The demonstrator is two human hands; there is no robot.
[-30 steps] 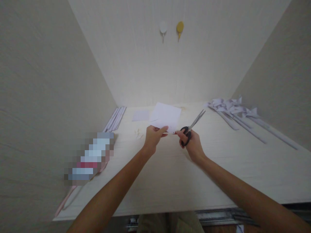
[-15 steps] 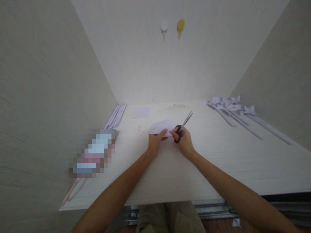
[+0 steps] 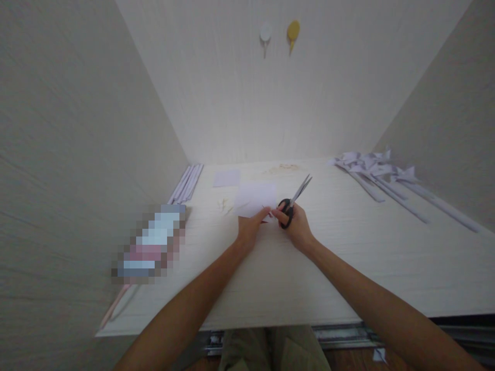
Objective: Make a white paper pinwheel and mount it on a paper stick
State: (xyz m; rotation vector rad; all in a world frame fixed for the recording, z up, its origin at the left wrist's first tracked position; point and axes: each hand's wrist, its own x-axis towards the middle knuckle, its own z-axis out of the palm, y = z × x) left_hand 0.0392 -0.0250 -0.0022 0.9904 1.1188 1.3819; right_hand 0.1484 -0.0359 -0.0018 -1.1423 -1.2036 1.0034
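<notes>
A sheet of white paper [image 3: 256, 198] is gripped along its near edge by my left hand [image 3: 251, 226], thumb on top. My right hand [image 3: 296, 224] has black-handled scissors [image 3: 286, 212] hooked in it, their blades pointing up and away from the paper. The right thumb and forefinger reach the paper's near right corner, close to the left thumb. Whether those fingertips pinch the corner is too small to make out. Another small sheet of paper [image 3: 226, 178] lies flat beyond, to the left.
Rolled paper sticks [image 3: 186, 183] lie at the back left, and folded paper pinwheel-like pieces on sticks [image 3: 367, 167] at the back right. A blurred-out device [image 3: 152, 242] stands on the left. Small scraps [image 3: 224, 205] lie near the paper. Two hooks [image 3: 293, 31] are on the back wall.
The paper has turned to lie flatter, showing more of its face. Both hands stay close together at its near edge. The scissors remain in the right hand.
</notes>
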